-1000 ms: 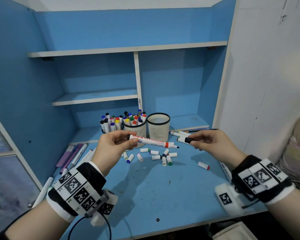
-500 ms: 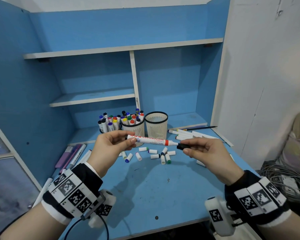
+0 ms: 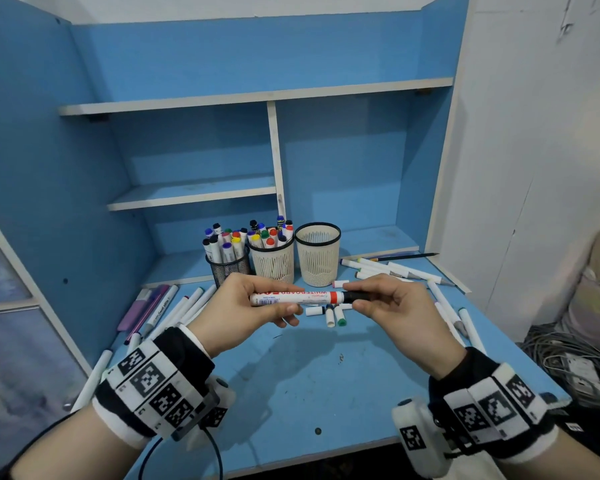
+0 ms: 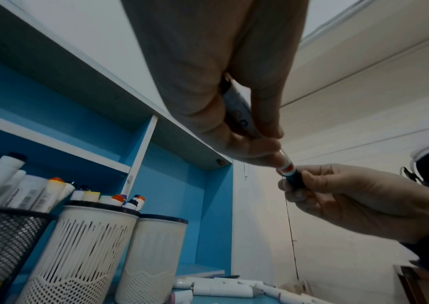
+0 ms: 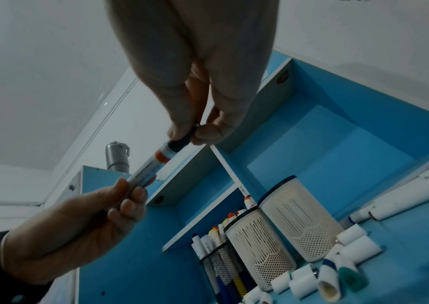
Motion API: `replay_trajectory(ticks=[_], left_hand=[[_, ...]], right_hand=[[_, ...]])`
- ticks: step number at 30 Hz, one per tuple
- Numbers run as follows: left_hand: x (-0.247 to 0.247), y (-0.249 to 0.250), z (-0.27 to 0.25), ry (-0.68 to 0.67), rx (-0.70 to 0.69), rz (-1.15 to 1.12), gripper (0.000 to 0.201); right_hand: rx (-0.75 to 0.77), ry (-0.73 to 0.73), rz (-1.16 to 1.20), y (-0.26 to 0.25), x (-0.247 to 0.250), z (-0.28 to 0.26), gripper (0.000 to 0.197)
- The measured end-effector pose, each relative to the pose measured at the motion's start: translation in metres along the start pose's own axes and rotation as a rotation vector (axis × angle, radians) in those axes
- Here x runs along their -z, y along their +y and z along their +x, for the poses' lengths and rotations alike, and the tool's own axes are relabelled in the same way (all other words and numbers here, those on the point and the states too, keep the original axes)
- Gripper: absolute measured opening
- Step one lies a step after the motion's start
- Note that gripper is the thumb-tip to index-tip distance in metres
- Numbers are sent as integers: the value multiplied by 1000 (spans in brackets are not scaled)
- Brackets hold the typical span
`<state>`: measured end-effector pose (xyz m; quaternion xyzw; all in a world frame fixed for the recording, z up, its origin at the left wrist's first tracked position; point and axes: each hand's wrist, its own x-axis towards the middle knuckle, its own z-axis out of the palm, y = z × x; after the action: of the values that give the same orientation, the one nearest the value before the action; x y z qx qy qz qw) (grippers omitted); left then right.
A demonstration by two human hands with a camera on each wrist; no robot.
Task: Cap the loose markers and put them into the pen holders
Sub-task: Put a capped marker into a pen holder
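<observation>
While the desk below lies strewn with loose pens and caps, both hands are up at the centre of the head view, working on one whiteboard marker (image 3: 297, 298) held level between them. The left hand (image 3: 246, 308) has thumb and fingers clamped on the white barrel; the right hand (image 3: 392, 306) pinches the black cap (image 3: 356, 296) at the marker's right end, just past the red band. The cap looks seated over the tip, though I can't tell whether it has clicked fully home. So the capping step is at or near its finish.

Next, I'd judge, comes a firm push together, then carrying the marker up to the holders above the hands. The empty cream holder (image 3: 317, 254), right of centre, is the easy target; the middle cream holder (image 3: 272, 261) and the black mesh holder (image 3: 227, 265) are already crowded.
</observation>
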<state>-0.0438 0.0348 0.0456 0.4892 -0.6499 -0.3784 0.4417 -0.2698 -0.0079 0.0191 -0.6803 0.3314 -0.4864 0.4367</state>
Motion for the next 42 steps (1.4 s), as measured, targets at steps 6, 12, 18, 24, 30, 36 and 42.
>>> replay_trajectory(ticks=[6,12,18,24,30,36,42], left_hand=[[-2,-3,3,37,45,-93,17],[-3,-17,-6,75,112,-165,13],[27,9,-6,281,-9,-43,17],[49,42,-8,219,-116,200,20],[78,40,-9,174,-27,418,28],[130,-14,-27,164,289,797,18],[173,-61,-60,112,701,1031,28]], right_hand=[[124,166,-204,7,-17,4,34],[268,107,-340,1,-19,8,28],[195,-24,-372,-4,-20,17,34],[162,-219,-355,-11,-58,24,17],[99,-303,-255,-9,-100,42,15],[1,-274,-230,-4,-124,68,28],[43,-131,-174,-5,-135,105,89]])
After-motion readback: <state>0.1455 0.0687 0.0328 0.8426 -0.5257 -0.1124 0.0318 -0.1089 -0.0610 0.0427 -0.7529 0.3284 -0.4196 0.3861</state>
